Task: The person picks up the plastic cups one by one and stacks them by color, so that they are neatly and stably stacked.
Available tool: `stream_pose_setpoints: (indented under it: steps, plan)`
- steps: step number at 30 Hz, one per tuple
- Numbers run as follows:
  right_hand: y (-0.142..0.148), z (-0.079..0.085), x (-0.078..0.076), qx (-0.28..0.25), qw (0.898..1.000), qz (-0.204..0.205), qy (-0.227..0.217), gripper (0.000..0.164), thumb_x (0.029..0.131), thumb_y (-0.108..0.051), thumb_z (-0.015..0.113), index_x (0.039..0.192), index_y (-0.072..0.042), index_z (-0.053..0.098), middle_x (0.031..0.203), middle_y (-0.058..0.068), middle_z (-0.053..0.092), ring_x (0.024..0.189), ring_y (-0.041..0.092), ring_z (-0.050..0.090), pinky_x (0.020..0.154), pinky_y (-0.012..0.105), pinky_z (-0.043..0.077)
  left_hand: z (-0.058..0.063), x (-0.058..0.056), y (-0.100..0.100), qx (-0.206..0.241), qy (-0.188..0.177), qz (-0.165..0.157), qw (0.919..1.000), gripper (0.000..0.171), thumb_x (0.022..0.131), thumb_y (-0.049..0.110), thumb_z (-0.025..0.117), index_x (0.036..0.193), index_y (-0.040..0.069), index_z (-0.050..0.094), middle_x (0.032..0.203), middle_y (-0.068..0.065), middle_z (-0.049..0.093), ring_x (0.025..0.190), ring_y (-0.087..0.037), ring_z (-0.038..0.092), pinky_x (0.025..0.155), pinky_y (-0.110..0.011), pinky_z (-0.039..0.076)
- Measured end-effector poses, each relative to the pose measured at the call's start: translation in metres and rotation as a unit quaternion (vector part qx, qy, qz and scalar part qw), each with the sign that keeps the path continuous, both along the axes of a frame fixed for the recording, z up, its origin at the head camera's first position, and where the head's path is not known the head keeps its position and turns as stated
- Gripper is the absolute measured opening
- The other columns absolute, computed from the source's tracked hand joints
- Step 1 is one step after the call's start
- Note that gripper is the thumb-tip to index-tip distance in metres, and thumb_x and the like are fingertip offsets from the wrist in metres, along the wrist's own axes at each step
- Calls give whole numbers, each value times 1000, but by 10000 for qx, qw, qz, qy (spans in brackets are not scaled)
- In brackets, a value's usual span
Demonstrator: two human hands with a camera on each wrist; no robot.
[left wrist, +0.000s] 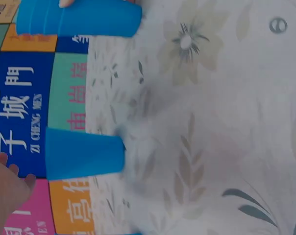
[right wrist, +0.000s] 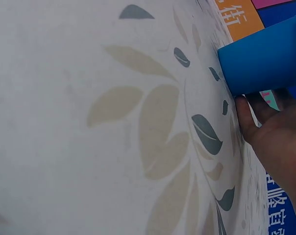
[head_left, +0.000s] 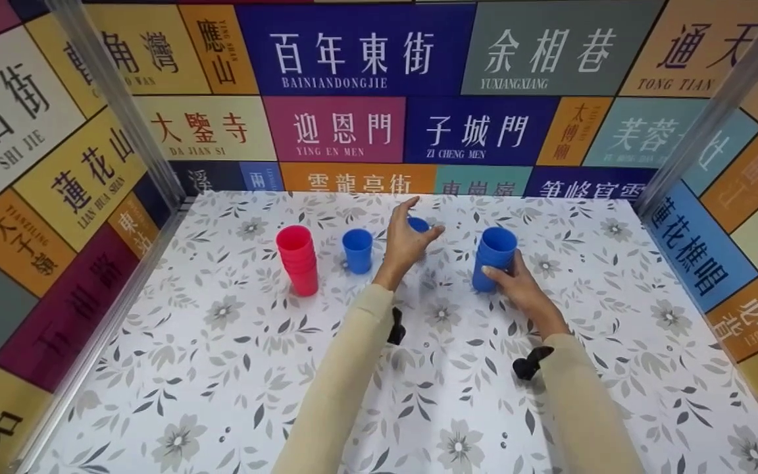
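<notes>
My right hand (head_left: 520,289) grips a stack of blue cups (head_left: 499,242), which stands upright with the thumb across its near side. In the right wrist view the same hand (right wrist: 283,139) lies against the lower part of the blue stack (right wrist: 265,56). My left hand (head_left: 408,240), thumb and fingers spread apart, is beside a single blue cup (head_left: 419,224) and partly hides it in the head view. From the left wrist, that cup (left wrist: 84,154) shows upright on the table, with the left fingertips (left wrist: 29,181) close by its rim and nothing held.
Another single blue cup (head_left: 357,250) stands left of my left hand. Farther left is a stack of red cups (head_left: 297,260). A floral cloth (head_left: 221,382) covers the table, and panels with printed characters (head_left: 333,128) wall it in at the back and sides.
</notes>
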State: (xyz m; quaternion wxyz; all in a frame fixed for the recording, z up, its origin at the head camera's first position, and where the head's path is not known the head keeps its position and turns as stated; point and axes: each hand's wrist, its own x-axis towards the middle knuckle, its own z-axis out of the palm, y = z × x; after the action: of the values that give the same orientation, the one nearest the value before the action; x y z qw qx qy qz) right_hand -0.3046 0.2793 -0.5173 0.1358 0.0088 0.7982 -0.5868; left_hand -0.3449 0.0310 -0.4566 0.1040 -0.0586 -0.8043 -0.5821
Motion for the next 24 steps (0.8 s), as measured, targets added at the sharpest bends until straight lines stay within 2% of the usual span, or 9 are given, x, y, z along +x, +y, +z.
stream_pose_setpoints:
  steps: [3, 7, 14, 19, 24]
  plan:
    - [-2, 11, 6, 34, 9998, 6, -206, 100, 98, -47, 60, 159, -30, -16, 170, 12, -9, 157, 38, -2, 121, 68, 16, -8, -2, -5, -8, -92, 43, 9999, 78, 82, 21, 84, 148, 9, 45, 151, -14, 46, 143, -30, 43, 120, -44, 36]
    - [-8, 28, 17, 0, 9997, 63, -221, 98, 99, -42, 59, 160, -26, -15, 169, 14, -9, 156, 40, -2, 121, 68, 15, -18, -4, -8, -77, -225, 151, 9996, 83, 80, 24, 85, 150, 12, 42, 154, -14, 41, 142, -31, 43, 119, -44, 38]
    - [0, -3, 0, 99, 9998, -50, -170, 109, 90, -61, 64, 159, -35, -16, 170, 10, -8, 157, 39, 0, 119, 69, 17, -33, -5, -14, -11, -445, 246, 9987, 89, 80, 22, 85, 153, 9, 36, 155, -17, 40, 146, -32, 40, 122, -45, 33]
    - [-2, -3, 0, 22, 9999, -3, -158, 105, 92, -59, 62, 159, -36, -15, 170, 8, -8, 157, 39, 0, 117, 73, 17, -39, -9, -12, -23, -861, 350, 9957, 92, 80, 21, 85, 155, 11, 33, 158, -14, 38, 148, -29, 37, 123, -42, 31]
    - [1, -2, 0, 60, 9998, 32, -182, 106, 92, -60, 61, 157, -36, -19, 170, 7, -11, 156, 41, 1, 116, 74, 17, -44, -16, -9, 152, -1144, 209, 9931, 97, 80, 21, 85, 157, 9, 27, 161, -16, 33, 149, -30, 35, 124, -42, 30]
